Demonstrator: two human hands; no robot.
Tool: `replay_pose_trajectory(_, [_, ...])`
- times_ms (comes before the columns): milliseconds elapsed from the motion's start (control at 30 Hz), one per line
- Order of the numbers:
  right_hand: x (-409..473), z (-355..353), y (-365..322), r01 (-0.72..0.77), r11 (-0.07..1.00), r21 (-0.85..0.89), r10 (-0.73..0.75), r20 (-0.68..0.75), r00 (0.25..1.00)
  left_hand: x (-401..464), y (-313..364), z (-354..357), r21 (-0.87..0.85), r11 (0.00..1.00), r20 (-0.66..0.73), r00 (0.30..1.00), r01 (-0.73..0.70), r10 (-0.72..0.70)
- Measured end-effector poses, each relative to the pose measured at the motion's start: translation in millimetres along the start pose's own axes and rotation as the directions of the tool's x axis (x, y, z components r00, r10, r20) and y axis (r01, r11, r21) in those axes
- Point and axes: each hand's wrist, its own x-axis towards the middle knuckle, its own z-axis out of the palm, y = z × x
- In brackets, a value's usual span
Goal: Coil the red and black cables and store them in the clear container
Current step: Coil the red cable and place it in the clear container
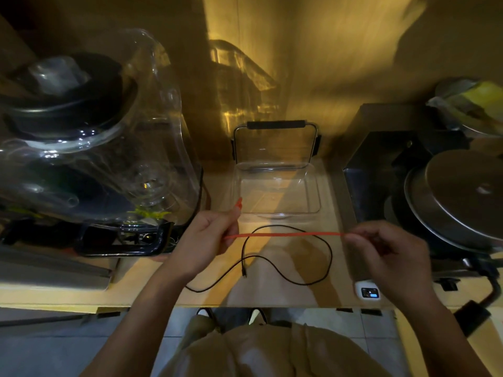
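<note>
The red cable (285,235) is stretched taut and level between my two hands above the wooden counter. My left hand (206,238) pinches one part of it, with a red end sticking up past my fingers near the container's left corner. My right hand (389,251) grips the other part at the right. The black cable (296,257) lies loose in a wavy loop on the counter below the red one. The clear container (275,186) sits open just behind, its lid (275,142) standing up against the wall.
A large clear blender jar on a black base (89,148) crowds the left. Steel pot lids (457,197) and a dark appliance stand at the right. A small white device (367,291) lies near the counter's front edge (245,306).
</note>
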Motion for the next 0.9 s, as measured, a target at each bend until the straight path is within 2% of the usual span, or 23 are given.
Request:
replay_pose_trajectory(133, [4.5, 2.2, -7.5, 0.063, 0.998, 0.032, -0.061, -0.056, 0.997, 2.8, -6.4, 3.5, -0.328, 0.94, 0.071, 0.995, 0.091, -0.072])
replay_pose_trajectory(233, [7.6, 8.7, -12.6, 0.091, 0.993, 0.069, -0.084, -0.091, 0.992, 3.0, -14.0, 6.7, -0.545, 0.807, 0.241, 0.964, 0.227, -0.109])
replay_pose_trajectory(333, [8.8, 17.3, -15.6, 0.068, 0.991, 0.113, -0.055, -0.117, 0.992, 0.3, -19.6, 9.8, -0.673, 0.654, 0.411, 0.91, 0.346, -0.058])
replay_pose_trajectory(433, [6.7, 25.0, -16.0, 0.067, 0.991, 0.119, -0.056, -0.091, 0.994, -1.9, -22.0, 15.6, -0.75, 0.514, 0.496, 0.868, 0.417, 0.019])
replay_pose_trajectory(533, [1.4, 30.3, -14.2, 0.081, 0.992, 0.096, -0.076, -0.046, 0.996, -3.7, -21.2, 19.6, -0.791, 0.421, 0.515, 0.854, 0.444, 0.067])
replay_pose_trajectory(700, [-3.2, 32.6, -15.3, 0.065, 0.996, 0.068, -0.068, 0.038, 0.997, -7.1, -17.8, 21.8, -0.811, 0.382, 0.517, 0.848, 0.443, 0.113])
replay_pose_trajectory(800, [-3.1, 34.9, -15.5, 0.091, 0.995, 0.037, -0.094, 0.072, 0.993, -7.8, -12.9, 25.1, -0.831, 0.321, 0.521, 0.838, 0.454, 0.162])
replay_pose_trajectory(900, [-4.6, 39.9, -16.0, 0.07, 0.997, 0.035, -0.074, 0.142, 0.987, -8.9, -7.7, 27.4, -0.859, 0.292, 0.484, 0.853, 0.42, 0.195])
